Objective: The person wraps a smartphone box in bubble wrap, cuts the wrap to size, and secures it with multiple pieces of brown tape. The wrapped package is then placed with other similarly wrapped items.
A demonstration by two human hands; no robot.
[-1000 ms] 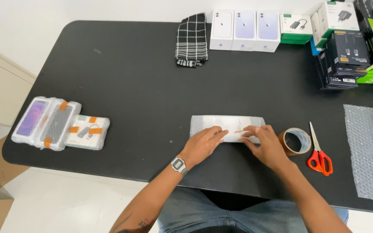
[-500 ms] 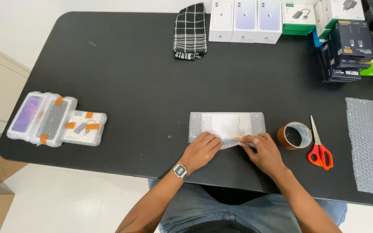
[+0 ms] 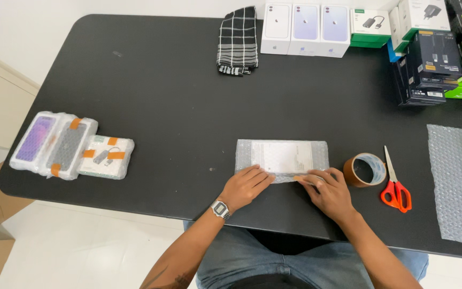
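Right at the near edge of the black desk (image 3: 161, 96), about midway along it, lies a flat white box wrapped in bubble wrap (image 3: 282, 159), and both hands rest on its near side. The left hand (image 3: 245, 187) lies palm down with the fingers held close together and pressed flat on the wrap's lower left part; a metal wristwatch (image 3: 220, 209) sits on that wrist. The right hand (image 3: 329, 191) presses on the lower right part of the parcel, its fingers curled over a small strip of orange-brown tape (image 3: 299, 178) at the wrap's near edge; whether they pinch the strip or only press it down, I cannot tell. Just beside the right hand, toward the right edge, stands a roll of brown tape (image 3: 365, 169), and touching or just beside it lie red-handled scissors (image 3: 394, 182). Sheets of bubble wrap (image 3: 455, 182) lie at the right edge. At the left edge, well apart from the hands, sit three wrapped and taped parcels (image 3: 70, 145). Along the far edge lie a folded black checked cloth (image 3: 237, 40), three white boxes (image 3: 306, 28), and, in the far right corner, a stack of black, green and white boxes (image 3: 429, 53).
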